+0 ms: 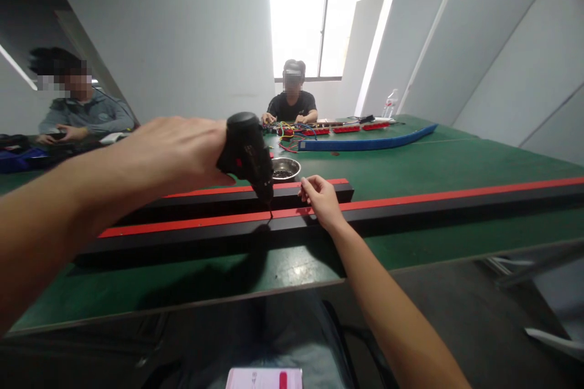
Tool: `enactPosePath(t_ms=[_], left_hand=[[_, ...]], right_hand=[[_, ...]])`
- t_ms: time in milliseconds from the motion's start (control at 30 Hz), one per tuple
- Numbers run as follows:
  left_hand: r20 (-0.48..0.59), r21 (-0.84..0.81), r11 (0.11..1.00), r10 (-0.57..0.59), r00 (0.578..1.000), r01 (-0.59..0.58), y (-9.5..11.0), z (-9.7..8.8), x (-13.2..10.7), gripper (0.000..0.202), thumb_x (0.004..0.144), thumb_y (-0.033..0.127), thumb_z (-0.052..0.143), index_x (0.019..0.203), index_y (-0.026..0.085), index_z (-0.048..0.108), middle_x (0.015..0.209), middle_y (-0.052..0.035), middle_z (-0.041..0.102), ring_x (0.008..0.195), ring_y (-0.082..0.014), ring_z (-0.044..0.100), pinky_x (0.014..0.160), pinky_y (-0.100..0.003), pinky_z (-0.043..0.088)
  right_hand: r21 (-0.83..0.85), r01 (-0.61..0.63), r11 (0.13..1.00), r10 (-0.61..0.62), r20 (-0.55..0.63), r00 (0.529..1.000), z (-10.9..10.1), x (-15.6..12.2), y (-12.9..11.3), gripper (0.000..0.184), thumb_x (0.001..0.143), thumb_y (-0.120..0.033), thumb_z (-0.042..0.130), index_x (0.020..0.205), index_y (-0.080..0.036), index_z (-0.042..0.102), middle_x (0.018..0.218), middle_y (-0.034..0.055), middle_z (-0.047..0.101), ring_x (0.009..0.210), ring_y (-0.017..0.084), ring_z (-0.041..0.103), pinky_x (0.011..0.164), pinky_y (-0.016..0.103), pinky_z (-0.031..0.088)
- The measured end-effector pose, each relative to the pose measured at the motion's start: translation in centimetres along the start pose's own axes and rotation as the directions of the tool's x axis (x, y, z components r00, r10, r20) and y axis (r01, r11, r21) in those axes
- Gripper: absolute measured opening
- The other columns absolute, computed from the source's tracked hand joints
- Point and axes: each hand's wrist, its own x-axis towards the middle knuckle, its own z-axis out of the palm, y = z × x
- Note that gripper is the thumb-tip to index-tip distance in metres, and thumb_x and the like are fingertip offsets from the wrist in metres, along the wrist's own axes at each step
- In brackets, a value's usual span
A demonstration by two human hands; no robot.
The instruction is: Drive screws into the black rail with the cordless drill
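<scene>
The left hand (177, 149) is clamped around a black electric screwdriver (246, 146), whose bit stands upright on the red top face of a long black rail (433, 200) lying across the green surface (456, 152). The right hand (322, 200), fingers drawn together, rests its fingertips on the rail just beside the bit. A shorter rail (219, 194) and a steel bowl (285, 168) lie behind.

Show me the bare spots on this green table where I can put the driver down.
Bare green lies between the blue strip and the long bar, right of the metal bowl, and along the near table edge before that bar. Crowded: the wires by the far person, and around left hand, driver and right hand.
</scene>
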Motion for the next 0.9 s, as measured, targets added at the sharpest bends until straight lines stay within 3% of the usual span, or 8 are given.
enactPosePath(t_ms=[67, 167, 400, 567, 700, 800, 867, 900], left_hand=[[-0.082, 0.219, 0.971, 0.116, 0.990, -0.095, 2.2, 0.9, -0.1, 0.064, 0.076, 0.054, 0.074, 0.112, 0.001, 0.068, 0.095, -0.0069, 0.068, 0.129, -0.0409, 0.054, 0.092, -0.037, 0.044], [-0.092, 0.446, 0.887, 0.178, 0.980, -0.119, 4.1, 1.5, 0.2, 0.054, 0.084, 0.058, 0.064, 0.100, 0.006, 0.068, 0.088, -0.0146, 0.070, 0.109, -0.0421, 0.067, 0.092, -0.051, 0.044], [-0.036, 0.654, 0.748, 0.181, 0.983, -0.114, 4.2, 1.2, 0.7, 0.037, 0.087, 0.047, 0.055, 0.094, 0.013, 0.069, 0.073, -0.0176, 0.067, 0.069, -0.0346, 0.069, 0.066, -0.046, 0.049], [-0.034, 0.656, 0.748, 0.160, 0.986, -0.099, 3.9, 1.3, 0.5, 0.040, 0.085, 0.049, 0.059, 0.095, 0.012, 0.070, 0.074, -0.0170, 0.067, 0.069, -0.0322, 0.068, 0.068, -0.045, 0.049], [-0.048, 0.635, 0.769, 0.137, 0.989, -0.075, 3.6, 1.5, 0.5, 0.039, 0.085, 0.045, 0.061, 0.100, 0.011, 0.071, 0.077, -0.0180, 0.069, 0.073, -0.0345, 0.069, 0.071, -0.046, 0.049], [-0.058, 0.606, 0.793, 0.123, 0.991, -0.063, 2.7, 1.3, 0.4, 0.043, 0.080, 0.051, 0.069, 0.097, 0.012, 0.071, 0.075, -0.0137, 0.070, 0.075, -0.0319, 0.069, 0.076, -0.044, 0.049], [-0.090, 0.432, 0.901, 0.094, 0.991, -0.046, 1.7, 0.7, 0.2, 0.049, 0.068, 0.058, 0.079, 0.087, 0.013, 0.072, 0.071, -0.0082, 0.069, 0.079, -0.0296, 0.070, 0.082, -0.042, 0.049], [-0.136, 0.240, 0.971, 0.043, 0.990, -0.009, 1.1, 0.3, 0.0, 0.050, 0.061, 0.057, 0.084, 0.080, 0.013, 0.072, 0.068, -0.0055, 0.068, 0.081, -0.0284, 0.070, 0.085, -0.041, 0.048]], right_hand=[[-0.013, 0.011, 1.000, -0.011, 0.006, 1.000, 0.0, 0.0, 0.0, 0.040, 0.083, -0.056, 0.070, 0.073, -0.020, 0.058, 0.064, 0.0015, 0.063, 0.056, 0.013, 0.053, 0.055, 0.027, 0.042], [-0.022, 0.014, 1.000, -0.014, 0.017, 1.000, -0.1, 0.2, 0.3, 0.041, 0.084, -0.058, 0.068, 0.074, -0.019, 0.058, 0.065, 0.0011, 0.063, 0.056, 0.012, 0.053, 0.055, 0.026, 0.041], [-0.028, 0.009, 1.000, -0.008, 0.030, 1.000, -0.2, 0.3, 0.7, 0.039, 0.086, -0.057, 0.066, 0.077, -0.019, 0.058, 0.067, 0.0010, 0.064, 0.057, 0.013, 0.054, 0.056, 0.026, 0.041], [0.002, 0.010, 1.000, -0.010, 0.022, 1.000, 0.0, 0.3, 1.0, 0.035, 0.087, -0.052, 0.066, 0.080, -0.019, 0.057, 0.067, 0.0008, 0.063, 0.058, 0.012, 0.055, 0.056, 0.025, 0.041], [0.058, -0.002, 0.998, 0.006, -0.064, 0.998, 0.5, 0.5, 0.6, 0.035, 0.086, -0.053, 0.064, 0.086, -0.020, 0.054, 0.065, -0.0004, 0.063, 0.054, 0.012, 0.055, 0.052, 0.025, 0.041], [0.009, 0.043, 0.999, -0.042, -0.094, 0.995, -0.6, 0.9, -0.8, 0.032, 0.089, -0.051, 0.060, 0.090, -0.021, 0.050, 0.066, -0.0002, 0.064, 0.055, 0.014, 0.058, 0.053, 0.025, 0.044], [-0.118, 0.098, 0.988, -0.110, -0.102, 0.989, -3.0, 1.2, -2.1, 0.027, 0.093, -0.048, 0.054, 0.092, -0.022, 0.048, 0.070, 0.0010, 0.066, 0.060, 0.015, 0.061, 0.058, 0.027, 0.047], [-0.213, 0.115, 0.970, -0.139, -0.104, 0.985, -4.7, 1.3, -2.7, 0.024, 0.095, -0.046, 0.051, 0.092, -0.022, 0.047, 0.072, 0.0016, 0.067, 0.063, 0.016, 0.063, 0.061, 0.027, 0.048]])
